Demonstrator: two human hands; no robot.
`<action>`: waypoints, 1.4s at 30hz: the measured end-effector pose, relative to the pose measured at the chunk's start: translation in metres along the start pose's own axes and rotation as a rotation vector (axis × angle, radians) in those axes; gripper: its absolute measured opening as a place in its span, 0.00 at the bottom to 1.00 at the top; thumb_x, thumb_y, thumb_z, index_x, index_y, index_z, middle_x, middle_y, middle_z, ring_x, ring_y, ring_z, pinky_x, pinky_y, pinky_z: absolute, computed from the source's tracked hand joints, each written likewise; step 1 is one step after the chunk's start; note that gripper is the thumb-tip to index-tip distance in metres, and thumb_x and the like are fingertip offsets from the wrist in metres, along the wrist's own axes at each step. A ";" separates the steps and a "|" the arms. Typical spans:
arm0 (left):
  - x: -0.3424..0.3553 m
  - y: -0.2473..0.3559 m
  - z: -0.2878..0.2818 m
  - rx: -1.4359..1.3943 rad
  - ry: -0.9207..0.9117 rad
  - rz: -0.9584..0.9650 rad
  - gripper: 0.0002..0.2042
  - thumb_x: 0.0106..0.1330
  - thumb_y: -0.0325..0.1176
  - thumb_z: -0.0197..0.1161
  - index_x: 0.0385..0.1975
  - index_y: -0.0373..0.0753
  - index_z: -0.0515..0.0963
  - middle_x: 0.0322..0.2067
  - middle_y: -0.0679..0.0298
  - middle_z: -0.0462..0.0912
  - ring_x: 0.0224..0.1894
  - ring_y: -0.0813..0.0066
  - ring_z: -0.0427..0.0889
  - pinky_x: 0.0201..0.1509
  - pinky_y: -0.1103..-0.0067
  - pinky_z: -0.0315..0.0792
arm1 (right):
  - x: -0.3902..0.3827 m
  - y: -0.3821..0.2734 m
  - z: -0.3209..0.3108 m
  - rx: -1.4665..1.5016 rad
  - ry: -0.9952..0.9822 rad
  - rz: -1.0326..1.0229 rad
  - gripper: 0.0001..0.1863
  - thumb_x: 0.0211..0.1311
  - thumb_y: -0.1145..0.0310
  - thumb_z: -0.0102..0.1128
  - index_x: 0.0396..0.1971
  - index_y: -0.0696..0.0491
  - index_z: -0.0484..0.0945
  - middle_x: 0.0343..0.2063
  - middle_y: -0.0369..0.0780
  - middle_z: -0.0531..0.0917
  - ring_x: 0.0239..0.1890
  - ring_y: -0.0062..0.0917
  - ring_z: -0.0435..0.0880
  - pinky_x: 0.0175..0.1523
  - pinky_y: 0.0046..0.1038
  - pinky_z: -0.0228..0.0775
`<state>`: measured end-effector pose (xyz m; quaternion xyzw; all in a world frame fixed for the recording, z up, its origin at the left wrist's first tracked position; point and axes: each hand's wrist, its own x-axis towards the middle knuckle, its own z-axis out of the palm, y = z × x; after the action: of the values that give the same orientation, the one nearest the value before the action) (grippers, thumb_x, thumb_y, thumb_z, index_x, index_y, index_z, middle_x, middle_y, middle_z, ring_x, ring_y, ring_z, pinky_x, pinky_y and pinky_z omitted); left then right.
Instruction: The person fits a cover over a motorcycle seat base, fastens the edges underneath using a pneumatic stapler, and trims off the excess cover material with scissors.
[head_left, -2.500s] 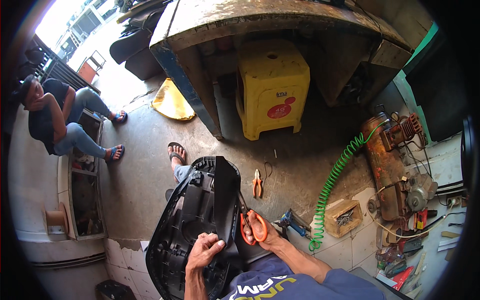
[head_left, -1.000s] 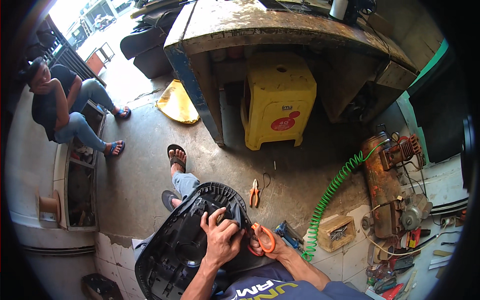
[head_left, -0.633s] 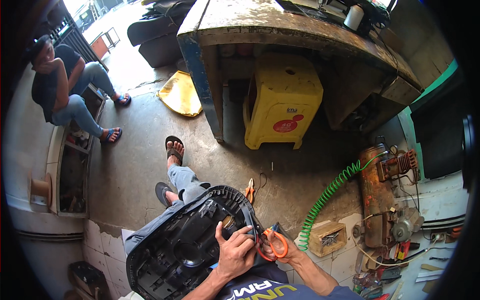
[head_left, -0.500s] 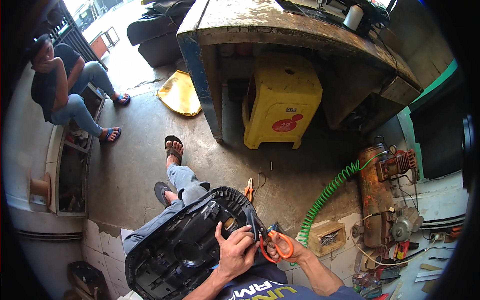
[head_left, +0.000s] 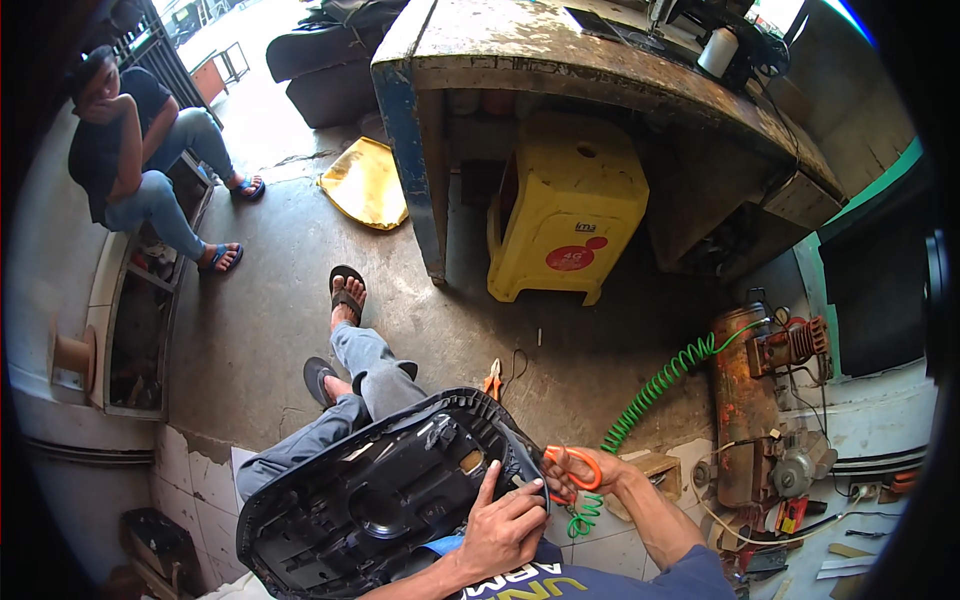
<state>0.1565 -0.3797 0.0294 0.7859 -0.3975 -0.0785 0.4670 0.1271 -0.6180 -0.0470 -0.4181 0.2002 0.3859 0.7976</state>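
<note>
Across my lap lies a motorcycle seat (head_left: 400,480), upside down, its black plastic base facing up and its dark cover folded over the rim. My left hand (head_left: 505,525) rests at the seat's right end, one finger stretched onto the base and the others closed on the edge of the seat cover (head_left: 524,462). Just right of that edge, my right hand (head_left: 590,475) grips orange-handled scissors (head_left: 592,462). Their blades are mostly hidden by the hand and cover.
Pliers (head_left: 493,380) lie on the floor beyond the seat. A green coiled hose (head_left: 660,385) runs to a rusty compressor (head_left: 745,400) at right. A yellow stool (head_left: 570,200) stands under the worn table (head_left: 500,60). Another person (head_left: 140,150) sits at far left.
My right hand and the scissors have moved slightly up and right, the blades now less visible. My left hand has shifted a little right and down along the seat. The view has tilted slightly.
</note>
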 end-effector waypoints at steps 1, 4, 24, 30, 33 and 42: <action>0.000 0.002 0.001 -0.001 0.001 0.000 0.06 0.55 0.28 0.73 0.24 0.42 0.80 0.33 0.69 0.85 0.54 0.70 0.86 0.78 0.47 0.44 | 0.004 -0.006 -0.004 -0.001 0.000 0.001 0.36 0.58 0.31 0.61 0.42 0.54 0.75 0.23 0.30 0.74 0.20 0.12 0.70 0.22 0.16 0.60; 0.001 0.007 0.000 -0.046 -0.057 0.003 0.06 0.57 0.29 0.73 0.27 0.42 0.80 0.34 0.69 0.85 0.54 0.71 0.86 0.78 0.48 0.45 | 0.009 -0.015 -0.013 -0.098 -0.094 0.014 0.37 0.59 0.31 0.60 0.44 0.56 0.76 0.21 0.29 0.73 0.20 0.11 0.72 0.22 0.16 0.61; 0.007 0.019 0.001 -0.354 -0.220 0.134 0.05 0.63 0.29 0.69 0.31 0.37 0.79 0.37 0.63 0.85 0.58 0.62 0.83 0.76 0.51 0.57 | 0.042 -0.090 -0.026 -0.545 -0.259 0.046 0.25 0.72 0.44 0.59 0.39 0.56 0.76 0.22 0.31 0.73 0.21 0.13 0.68 0.25 0.18 0.60; 0.013 0.028 0.000 -0.473 -0.269 0.095 0.06 0.64 0.29 0.70 0.32 0.36 0.80 0.37 0.62 0.85 0.58 0.61 0.83 0.75 0.51 0.60 | 0.046 -0.094 -0.039 -0.686 -0.153 0.083 0.26 0.70 0.42 0.60 0.37 0.54 0.77 0.23 0.31 0.74 0.20 0.12 0.69 0.24 0.19 0.59; 0.013 0.028 0.000 -0.519 -0.274 0.072 0.06 0.64 0.30 0.70 0.34 0.36 0.81 0.38 0.61 0.85 0.58 0.60 0.83 0.74 0.53 0.62 | 0.049 -0.094 -0.049 -0.676 -0.182 0.076 0.26 0.70 0.42 0.60 0.38 0.55 0.78 0.23 0.30 0.75 0.20 0.12 0.70 0.24 0.18 0.59; 0.013 0.023 0.006 -0.560 -0.287 0.066 0.06 0.64 0.28 0.69 0.37 0.33 0.82 0.39 0.60 0.86 0.56 0.60 0.84 0.74 0.55 0.64 | 0.083 -0.131 -0.044 -0.662 -0.446 0.123 0.24 0.72 0.47 0.60 0.44 0.56 0.77 0.23 0.29 0.74 0.20 0.10 0.68 0.21 0.16 0.57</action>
<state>0.1495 -0.3984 0.0477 0.5944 -0.4475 -0.2798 0.6068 0.2814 -0.6629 -0.0578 -0.5455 -0.0884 0.5579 0.6191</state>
